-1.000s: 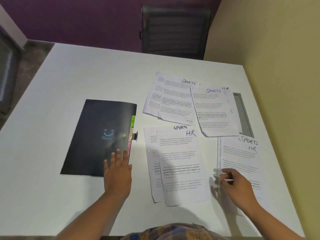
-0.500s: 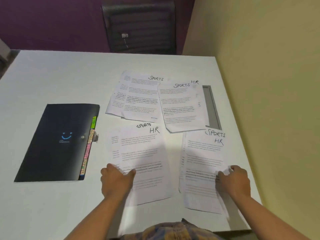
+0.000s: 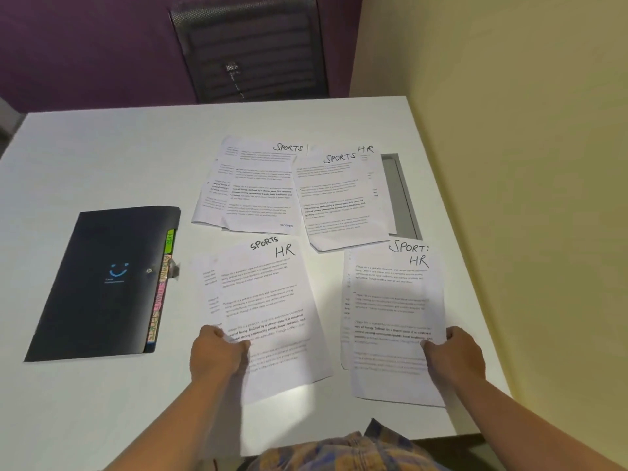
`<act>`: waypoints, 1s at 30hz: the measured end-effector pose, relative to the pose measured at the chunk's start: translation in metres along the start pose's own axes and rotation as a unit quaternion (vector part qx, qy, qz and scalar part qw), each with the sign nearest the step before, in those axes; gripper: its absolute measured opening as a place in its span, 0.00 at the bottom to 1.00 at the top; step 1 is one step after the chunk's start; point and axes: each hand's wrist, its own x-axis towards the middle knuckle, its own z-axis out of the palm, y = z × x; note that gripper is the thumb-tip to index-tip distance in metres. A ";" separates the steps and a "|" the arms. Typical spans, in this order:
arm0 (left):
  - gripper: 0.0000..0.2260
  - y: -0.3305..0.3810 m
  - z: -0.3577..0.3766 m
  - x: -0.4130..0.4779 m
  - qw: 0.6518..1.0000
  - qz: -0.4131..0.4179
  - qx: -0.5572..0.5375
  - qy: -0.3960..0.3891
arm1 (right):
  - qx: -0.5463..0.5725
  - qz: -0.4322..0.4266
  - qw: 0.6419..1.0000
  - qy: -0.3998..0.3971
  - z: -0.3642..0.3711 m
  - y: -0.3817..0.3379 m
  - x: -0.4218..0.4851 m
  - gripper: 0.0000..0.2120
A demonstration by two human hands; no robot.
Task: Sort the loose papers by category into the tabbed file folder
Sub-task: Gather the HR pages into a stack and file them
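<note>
Left hand [image 3: 217, 351] pinching near HR-marked sheet [image 3: 268, 317]; right hand [image 3: 457, 351] gripping right HR-marked stack [image 3: 394, 317], likely for gathering by category. Tabbed file folder [image 3: 102, 283] closed, left of left hand.

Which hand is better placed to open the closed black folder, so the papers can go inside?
Left, I think. The left hand is nearer the black tabbed file folder, which lies closed to its left; its coloured tabs face that hand. The right hand grips a white paper stack on the far side.
</note>
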 end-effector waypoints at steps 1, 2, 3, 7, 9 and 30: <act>0.26 0.001 0.001 -0.001 1.000 -0.005 0.010 0.014 | 0.013 -0.012 1.000 0.011 -0.001 0.001 -0.002 0.06; 0.29 0.005 0.002 -0.003 0.999 -0.019 0.016 0.027 | 0.025 -0.024 0.999 0.027 -0.002 0.001 -0.005 0.05; 0.31 0.009 0.002 -0.006 0.998 -0.036 0.016 0.038 | 0.034 -0.030 0.998 0.047 -0.003 0.003 -0.007 0.06; 0.28 0.013 0.005 -0.008 0.997 -0.057 -0.043 0.033 | 0.091 -0.051 0.989 0.103 -0.012 0.005 -0.023 0.07; 0.28 0.011 0.003 -0.005 0.995 -0.061 -0.077 0.019 | 0.141 -0.063 0.982 0.110 -0.018 0.003 -0.030 0.08; 0.03 0.002 -0.014 0.000 0.986 0.005 -0.152 -0.065 | 0.334 -0.119 0.932 0.071 -0.007 -0.049 -0.077 0.02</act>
